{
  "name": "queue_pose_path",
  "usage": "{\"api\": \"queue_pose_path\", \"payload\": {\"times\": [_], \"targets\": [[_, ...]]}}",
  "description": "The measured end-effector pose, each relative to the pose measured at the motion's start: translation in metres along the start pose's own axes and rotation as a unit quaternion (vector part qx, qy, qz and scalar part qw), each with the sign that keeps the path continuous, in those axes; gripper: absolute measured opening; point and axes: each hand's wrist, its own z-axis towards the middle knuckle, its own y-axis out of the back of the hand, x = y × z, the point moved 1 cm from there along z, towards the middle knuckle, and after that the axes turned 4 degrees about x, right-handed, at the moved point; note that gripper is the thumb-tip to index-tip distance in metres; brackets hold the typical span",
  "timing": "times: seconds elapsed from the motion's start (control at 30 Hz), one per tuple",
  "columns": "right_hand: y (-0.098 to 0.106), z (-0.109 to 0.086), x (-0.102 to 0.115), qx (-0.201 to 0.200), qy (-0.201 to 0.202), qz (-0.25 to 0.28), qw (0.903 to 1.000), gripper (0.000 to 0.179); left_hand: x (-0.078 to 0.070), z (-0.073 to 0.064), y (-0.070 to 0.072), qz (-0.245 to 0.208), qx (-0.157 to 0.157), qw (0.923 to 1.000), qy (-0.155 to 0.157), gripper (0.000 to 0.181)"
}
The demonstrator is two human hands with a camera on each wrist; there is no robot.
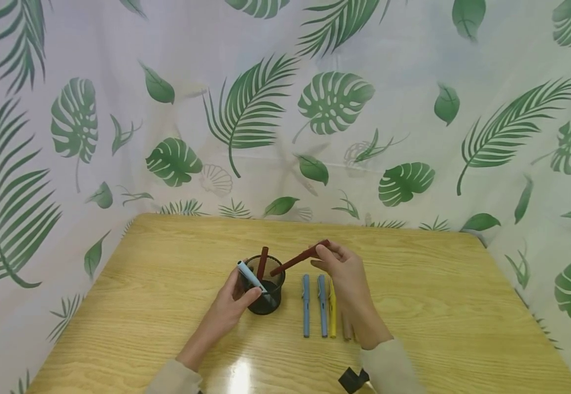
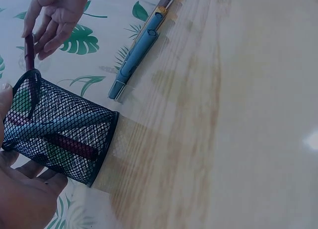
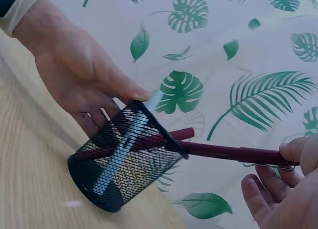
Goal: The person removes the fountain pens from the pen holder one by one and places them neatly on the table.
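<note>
My left hand grips the side of a black mesh pen holder, with the thumb by its rim. Inside lean a light blue pen and a dark red pen. Between thumb and fingers, my right hand pinches a second dark red pen near one end. Its other end reaches into the holder's mouth, as the right wrist view shows. A silvery clip runs along this pen near my fingers.
To the holder's right, two blue pens lie side by side next to a yellow pen. Brownish pens are partly hidden under my right forearm. A leaf-patterned cloth hangs behind the wooden table.
</note>
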Motion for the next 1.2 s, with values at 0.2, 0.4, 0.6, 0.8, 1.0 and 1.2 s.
{"api": "queue_pose_path", "payload": {"times": [0.2, 0.4, 0.6, 0.8, 1.0, 1.2], "targets": [[0.015, 0.000, 0.008, 0.003, 0.002, 0.113, 0.9935, 0.021, 0.001, 0.000, 0.000, -0.002, -0.001, 1.0000, 0.001, 0.079], [0.039, -0.005, 0.017, 0.004, 0.029, 0.150, 0.9882, 0.019, 0.000, 0.001, 0.000, -0.003, 0.001, 1.0000, -0.001, 0.079], [0.073, -0.012, 0.026, 0.009, 0.059, 0.172, 0.9832, 0.018, 0.001, 0.001, 0.000, -0.001, 0.001, 1.0000, -0.001, 0.079], [0.107, -0.023, 0.030, -0.007, 0.063, 0.194, 0.9790, 0.016, 0.001, 0.001, 0.000, -0.003, 0.005, 1.0000, -0.008, 0.079], [0.133, -0.034, 0.029, -0.031, 0.053, 0.187, 0.9805, 0.013, 0.000, 0.002, 0.000, 0.000, 0.004, 0.9999, -0.010, 0.078], [0.154, -0.041, 0.028, -0.034, 0.066, 0.183, 0.9802, 0.014, 0.000, 0.001, 0.001, 0.000, 0.003, 0.9999, -0.012, 0.078]]}}
